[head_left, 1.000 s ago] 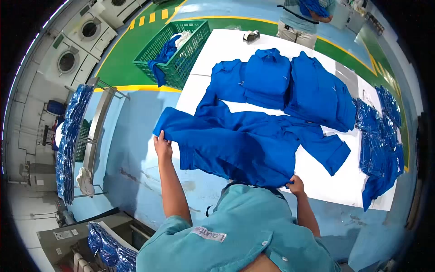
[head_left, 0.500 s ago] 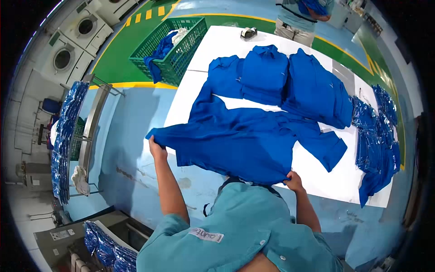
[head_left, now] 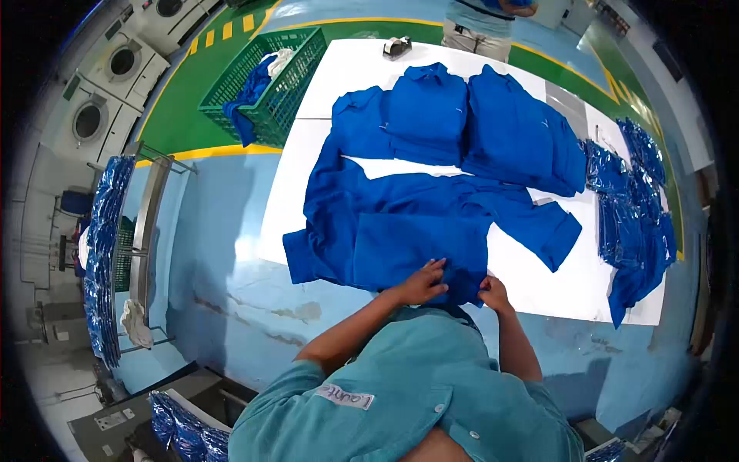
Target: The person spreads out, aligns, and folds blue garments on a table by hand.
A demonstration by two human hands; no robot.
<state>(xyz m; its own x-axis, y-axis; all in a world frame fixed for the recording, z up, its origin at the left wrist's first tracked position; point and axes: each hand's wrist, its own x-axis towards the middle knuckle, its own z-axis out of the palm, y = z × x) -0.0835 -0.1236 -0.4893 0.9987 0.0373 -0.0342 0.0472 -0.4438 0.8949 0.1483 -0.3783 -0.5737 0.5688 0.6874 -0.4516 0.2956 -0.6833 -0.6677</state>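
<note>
A blue shirt (head_left: 416, 239) lies spread over the near side of the white table (head_left: 539, 289), with one sleeve reaching right and a panel folded over its middle. My left hand (head_left: 423, 283) rests on that panel near its lower edge, fingers spread and holding nothing. At the shirt's lower right corner, my right hand (head_left: 493, 294) pinches the cloth edge. Just behind the shirt stand several stacks of folded blue shirts (head_left: 427, 115).
Plastic-wrapped blue garments (head_left: 627, 215) lie along the table's right side. A tape dispenser (head_left: 397, 48) sits at the far edge, where another person (head_left: 481, 31) stands. A green basket (head_left: 300, 85) with clothes is beyond the table's left edge. A rack (head_left: 146, 223) stands left.
My left hand has let go of the shirt's left edge and moved right onto the cloth. The raised cloth now lies flat with a folded panel. My right hand keeps its corner.
</note>
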